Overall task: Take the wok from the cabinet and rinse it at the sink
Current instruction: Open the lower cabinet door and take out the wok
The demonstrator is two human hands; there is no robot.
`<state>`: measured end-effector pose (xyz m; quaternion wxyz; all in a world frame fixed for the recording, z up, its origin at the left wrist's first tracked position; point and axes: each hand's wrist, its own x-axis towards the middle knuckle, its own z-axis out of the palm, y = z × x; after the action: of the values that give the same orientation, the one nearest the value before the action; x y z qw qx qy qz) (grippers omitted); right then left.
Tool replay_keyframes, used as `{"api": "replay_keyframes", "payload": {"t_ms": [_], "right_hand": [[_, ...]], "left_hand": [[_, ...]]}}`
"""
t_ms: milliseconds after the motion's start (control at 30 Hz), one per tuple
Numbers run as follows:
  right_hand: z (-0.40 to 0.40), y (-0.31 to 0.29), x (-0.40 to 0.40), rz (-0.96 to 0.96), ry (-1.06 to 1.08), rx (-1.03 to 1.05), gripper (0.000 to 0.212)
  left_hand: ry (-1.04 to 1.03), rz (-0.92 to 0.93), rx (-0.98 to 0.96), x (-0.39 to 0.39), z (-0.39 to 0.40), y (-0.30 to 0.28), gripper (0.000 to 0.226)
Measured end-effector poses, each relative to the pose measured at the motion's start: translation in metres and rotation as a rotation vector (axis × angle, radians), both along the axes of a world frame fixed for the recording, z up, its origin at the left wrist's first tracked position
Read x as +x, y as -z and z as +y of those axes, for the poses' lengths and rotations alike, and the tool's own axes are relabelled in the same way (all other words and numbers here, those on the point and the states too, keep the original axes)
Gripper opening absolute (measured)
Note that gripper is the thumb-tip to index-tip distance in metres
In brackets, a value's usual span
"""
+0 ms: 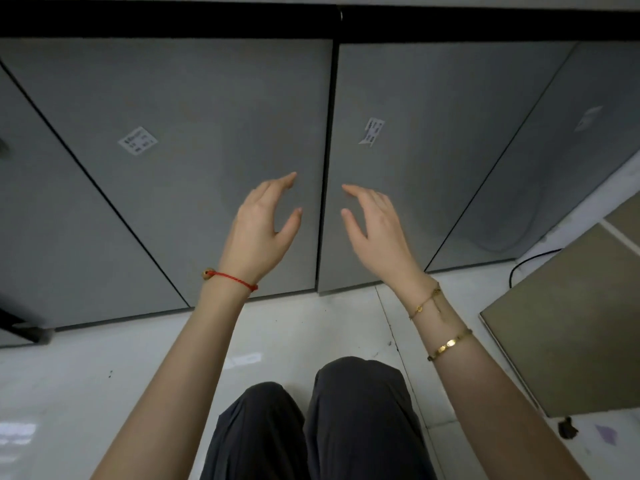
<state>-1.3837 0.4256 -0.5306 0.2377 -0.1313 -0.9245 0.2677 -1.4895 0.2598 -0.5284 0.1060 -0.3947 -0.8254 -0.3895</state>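
Observation:
Two grey cabinet doors stand closed in front of me, the left door (180,140) and the right door (426,140), meeting at a dark vertical seam. My left hand (263,226) hovers just left of the seam, fingers loosely spread and holding nothing. My right hand (374,223) mirrors it just right of the seam, also empty with relaxed fingers. Whether the fingertips touch the doors I cannot tell. The wok is hidden from view, and no sink shows.
More grey doors flank the pair at left (45,216) and right (540,161). A brownish flat panel (568,327) lies on the white tiled floor (311,327) at right, with a black cable (530,261) beside it. My knees in dark trousers (311,424) are below.

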Motion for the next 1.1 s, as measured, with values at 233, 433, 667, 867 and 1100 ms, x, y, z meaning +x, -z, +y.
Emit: {"api": "replay_keyframes", "payload": {"t_ms": [233,433,667,867,1100], "right_hand": [[0.023,-0.063,-0.029,0.179,0.058,0.031,0.038],[0.040,-0.116,-0.067,0.362,0.073,-0.162,0.033],[0.038,-0.136,-0.098,0.405,0.031,-0.565,0.045],[0.033,-0.143,-0.106,0.447,0.014,-0.729,0.048],[0.033,-0.148,-0.106,0.467,-0.015,-0.879,0.052]], "left_hand": [[0.005,0.057,0.097,-0.030,0.033,-0.033,0.050],[0.026,0.067,0.165,-0.047,0.074,-0.050,0.055],[0.034,0.013,0.206,-0.053,0.103,-0.046,0.062],[0.033,-0.014,0.203,-0.058,0.112,-0.044,0.062],[0.053,-0.099,0.146,-0.057,0.113,-0.044,0.066]]}}
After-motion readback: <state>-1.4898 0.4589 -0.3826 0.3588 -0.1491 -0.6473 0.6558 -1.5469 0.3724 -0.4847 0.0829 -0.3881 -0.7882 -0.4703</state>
